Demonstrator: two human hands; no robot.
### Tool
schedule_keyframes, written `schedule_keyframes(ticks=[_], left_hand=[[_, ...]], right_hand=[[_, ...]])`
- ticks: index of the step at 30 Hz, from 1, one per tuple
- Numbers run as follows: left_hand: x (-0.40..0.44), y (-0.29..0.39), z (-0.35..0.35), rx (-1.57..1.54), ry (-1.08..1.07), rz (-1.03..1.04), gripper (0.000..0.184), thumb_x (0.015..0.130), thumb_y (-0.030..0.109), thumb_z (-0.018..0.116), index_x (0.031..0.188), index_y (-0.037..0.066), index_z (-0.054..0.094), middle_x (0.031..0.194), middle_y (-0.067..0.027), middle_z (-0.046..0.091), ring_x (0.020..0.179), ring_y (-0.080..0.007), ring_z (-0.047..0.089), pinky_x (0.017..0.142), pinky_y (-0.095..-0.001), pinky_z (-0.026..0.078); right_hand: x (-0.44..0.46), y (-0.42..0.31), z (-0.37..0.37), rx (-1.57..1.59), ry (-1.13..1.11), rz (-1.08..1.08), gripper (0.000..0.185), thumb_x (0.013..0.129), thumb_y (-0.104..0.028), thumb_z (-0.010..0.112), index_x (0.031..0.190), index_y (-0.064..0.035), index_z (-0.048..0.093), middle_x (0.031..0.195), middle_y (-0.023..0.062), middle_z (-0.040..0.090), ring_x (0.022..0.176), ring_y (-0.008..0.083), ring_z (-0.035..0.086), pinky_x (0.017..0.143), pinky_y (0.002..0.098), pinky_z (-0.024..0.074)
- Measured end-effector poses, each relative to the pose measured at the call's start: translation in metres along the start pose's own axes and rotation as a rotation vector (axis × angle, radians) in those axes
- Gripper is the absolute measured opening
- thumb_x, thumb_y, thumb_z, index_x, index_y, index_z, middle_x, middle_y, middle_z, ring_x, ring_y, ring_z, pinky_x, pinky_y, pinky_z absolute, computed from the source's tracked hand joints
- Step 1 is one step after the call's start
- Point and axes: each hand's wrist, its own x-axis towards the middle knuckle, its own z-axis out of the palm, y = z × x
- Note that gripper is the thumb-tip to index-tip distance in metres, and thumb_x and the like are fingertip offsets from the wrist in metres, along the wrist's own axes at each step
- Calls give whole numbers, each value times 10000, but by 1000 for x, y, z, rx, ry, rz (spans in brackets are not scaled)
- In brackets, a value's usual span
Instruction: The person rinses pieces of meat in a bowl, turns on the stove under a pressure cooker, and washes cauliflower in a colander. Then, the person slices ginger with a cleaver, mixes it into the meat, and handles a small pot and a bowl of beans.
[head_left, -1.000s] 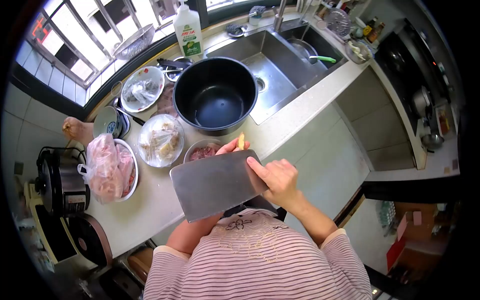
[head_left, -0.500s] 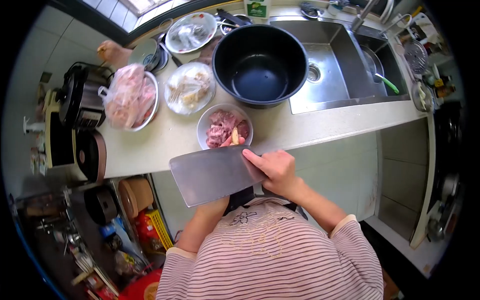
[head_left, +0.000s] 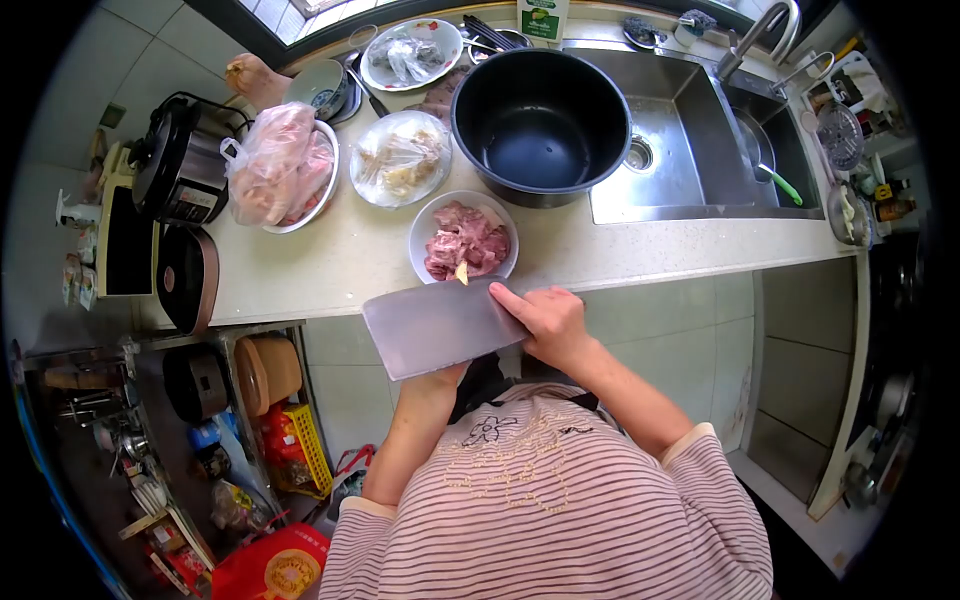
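Note:
My right hand grips a wide cleaver, its index finger stretched along the blade. The blade lies broad side up at the counter's front edge. Beneath it is my left hand; only its wrist side shows, and the fingers are hidden. A pale yellow piece of ginger pokes out past the blade's far edge, in line with that hand. Just beyond stands a white bowl of raw meat chunks.
A large black pot stands behind the bowl, left of the steel sink. To the left are a plastic-covered plate, bagged raw meat and an electric cooker. A shelf rack stands below.
The view has shifted, so the counter items sit further right in it. The blade has turned slightly and now hides the left fingers; less of the ginger shows.

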Motion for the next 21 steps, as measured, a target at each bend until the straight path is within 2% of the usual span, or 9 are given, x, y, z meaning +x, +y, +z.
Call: schedule_keyframes(ticks=[4, 7, 13, 16, 19, 21], left_hand=[[6, 13, 0, -74, -167, -26, 287, 909, 305, 514, 1111, 103, 540, 1089, -43, 596, 1009, -179, 578, 888, -338, 479], [-3, 30, 47, 54, 208, -13, 234, 908, 244, 525, 1102, 115, 544, 1036, -34, 612, 965, -166, 592, 859, -319, 494], [15, 36, 28, -43, 334, -125, 183, 913, 192, 515, 1067, 98, 547, 1018, -31, 619, 915, -151, 612, 787, -277, 520], [13, 36, 26, 2, 220, -118, 177, 908, 177, 521, 1061, 92, 548, 994, -31, 623, 893, -144, 616, 750, -265, 528], [10, 36, 42, 87, 255, -70, 180, 904, 182, 533, 1059, 90, 552, 983, -25, 624, 878, -139, 618, 733, -263, 534], [18, 31, 47, 155, 259, -73, 177, 892, 201, 563, 1041, 106, 544, 941, -2, 619, 819, -97, 614, 654, -207, 515]], right_hand=[[4, 0, -2, -66, -72, 21, 590, 567, -55, 638, 1147, -153, 596, 573, 11, 478, 501, 194, 521, 458, 337, 375], [2, 5, -3, -73, -110, 90, 569, 568, -55, 641, 1127, -155, 597, 586, 18, 509, 520, 205, 546, 478, 343, 408], [5, 4, -5, -65, -138, 161, 529, 574, -55, 645, 1094, -142, 603, 607, 34, 548, 547, 220, 575, 495, 350, 431], [4, 1, -6, -107, -176, 166, 516, 574, -57, 645, 1082, -133, 607, 610, 43, 556, 548, 227, 580, 497, 356, 436], [6, -8, -11, -60, -178, 202, 533, 566, -25, 610, 1089, -129, 621, 610, 47, 569, 553, 235, 583, 514, 357, 447], [9, -10, -8, -28, -155, 197, 531, 569, -28, 610, 1090, -128, 619, 610, 49, 567, 548, 236, 581, 509, 357, 444]])
